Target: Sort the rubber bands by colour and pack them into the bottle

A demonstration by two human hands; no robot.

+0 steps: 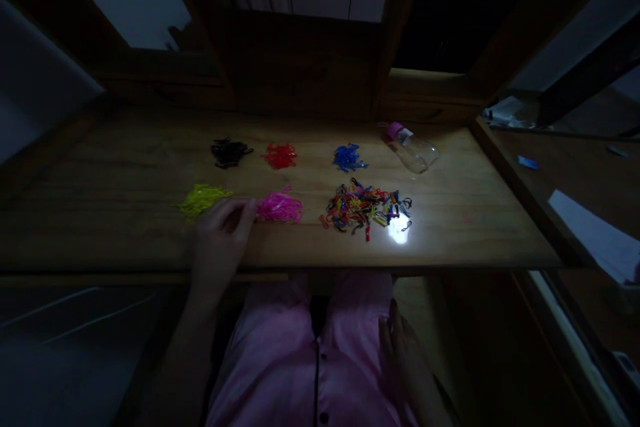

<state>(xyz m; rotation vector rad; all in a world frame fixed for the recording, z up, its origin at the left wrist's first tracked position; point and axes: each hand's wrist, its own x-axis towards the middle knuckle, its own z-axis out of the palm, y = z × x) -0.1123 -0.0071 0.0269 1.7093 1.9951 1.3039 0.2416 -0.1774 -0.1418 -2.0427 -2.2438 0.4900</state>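
My left hand (223, 230) hovers over the front of the wooden desk, between a yellow pile (203, 199) and a pink pile (281, 205) of thin, short bands or strips. Its thumb and forefinger curl together close to the pink pile's left edge; whatever they pinch is too small and dim to make out. Down on the pink-clothed lap lies my right hand (403, 340), fingers stretched out, with nothing seen in it. A mixed-colour heap (363, 205) of the same small pieces spreads to the right of the pink pile.
Behind lie a black pile (229, 152), a red pile (280, 155) and a blue pile (349, 157). A clear bottle (417, 152) with a pink cap rests on its side. Bright glare marks the desk (475, 220). White paper (593, 233) lies on the right-hand surface.
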